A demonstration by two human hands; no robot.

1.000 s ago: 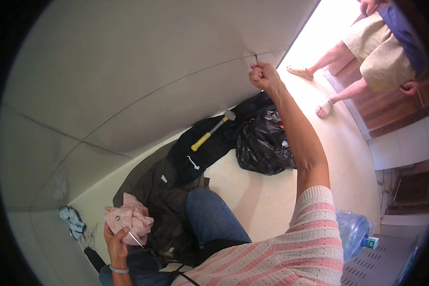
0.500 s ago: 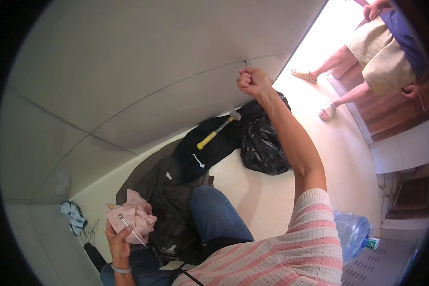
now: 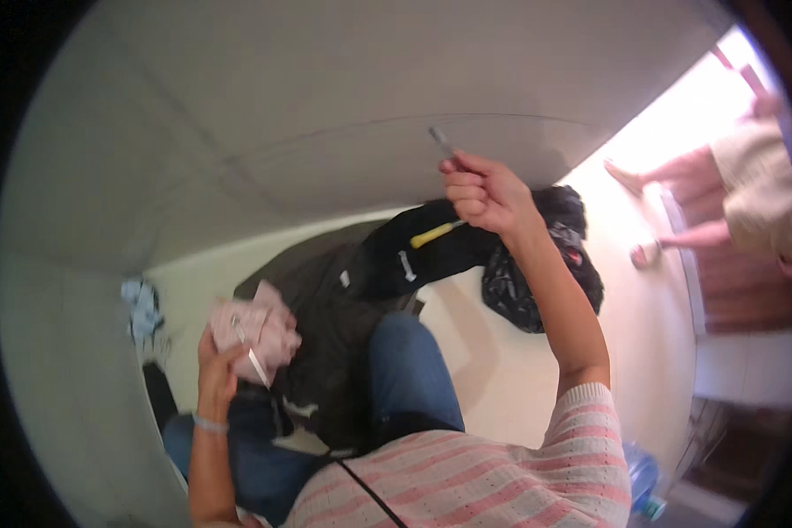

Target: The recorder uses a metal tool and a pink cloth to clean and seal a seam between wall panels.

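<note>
My left hand, wearing a pale bracelet, grips a crumpled pale pink cloth together with a thin metal rod that lies across it. My right hand is raised in front of the grey tiled wall, arm stretched out. A short, slim grey metal piece sticks up from between its thumb and fingers; its lower part is hidden and its exact kind cannot be told. Below this hand a hammer with a yellow handle rests on dark cloth, its head largely covered by my hand.
Dark clothing spreads along the wall base, and a black plastic bag sits beneath my right forearm. A light blue crumpled cloth lies at the left. Another person's legs stand at the far right. A large blue bottle is behind my right elbow.
My view has shifted, blurring the picture. My right hand has turned and shows the grey metal piece that was mostly concealed in its fist. My left hand keeps the pink cloth and rod.
</note>
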